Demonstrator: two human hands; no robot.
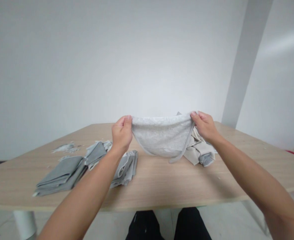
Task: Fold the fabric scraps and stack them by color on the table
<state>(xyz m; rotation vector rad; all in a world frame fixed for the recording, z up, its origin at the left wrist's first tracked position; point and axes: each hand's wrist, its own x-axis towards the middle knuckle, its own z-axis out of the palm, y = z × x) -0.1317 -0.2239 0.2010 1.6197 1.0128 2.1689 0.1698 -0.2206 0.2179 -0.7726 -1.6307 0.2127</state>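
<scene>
A light grey piece of cloth (163, 136) hangs stretched between my two hands above the table. My left hand (122, 132) is closed on its upper left corner, and my right hand (204, 124) pinches the upper right corner. The cloth's lower edge sags in a curve, with a narrow strip dangling at the lower right. Behind and below my right hand lies a crumpled heap of beige and grey cloths (198, 150). Close to my left forearm is a folded grey cloth stack (125, 168), partly hidden by the arm.
On the table's left side sit a neat stack of darker grey folded cloths (62, 173), another grey cloth pile (97, 151) and some white scraps (66, 147). The wooden table (159, 190) has its front edge near my legs. A white wall (137, 60) rises behind it.
</scene>
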